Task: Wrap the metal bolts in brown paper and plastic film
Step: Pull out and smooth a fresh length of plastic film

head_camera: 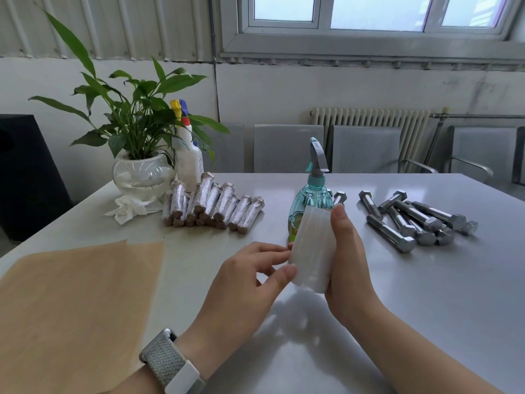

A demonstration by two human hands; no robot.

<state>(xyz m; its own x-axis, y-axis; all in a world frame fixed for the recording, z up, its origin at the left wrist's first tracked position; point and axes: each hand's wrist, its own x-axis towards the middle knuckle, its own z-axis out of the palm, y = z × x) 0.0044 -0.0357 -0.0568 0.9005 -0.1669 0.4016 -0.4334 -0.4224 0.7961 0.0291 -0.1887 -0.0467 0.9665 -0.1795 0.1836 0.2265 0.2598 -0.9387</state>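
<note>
Film roll (312, 248) held upright above table (426, 294) centre: R hand (350, 260) curled round it, L hand (250, 275) pinching its edge. Spray bottle (312, 194) right behind at 12. Bare bolts (414, 220) at 2, wrapped bolts (213, 204) at 11, paper (74, 302) at 9.

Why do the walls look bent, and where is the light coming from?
Head view: the wide-angle lens bows the window frame and wall lines near the edges. Daylight from that window washes its panes out pale, puts a soft sheen on the table, and throws shadows of the film roll and both hands toward the camera.
</note>
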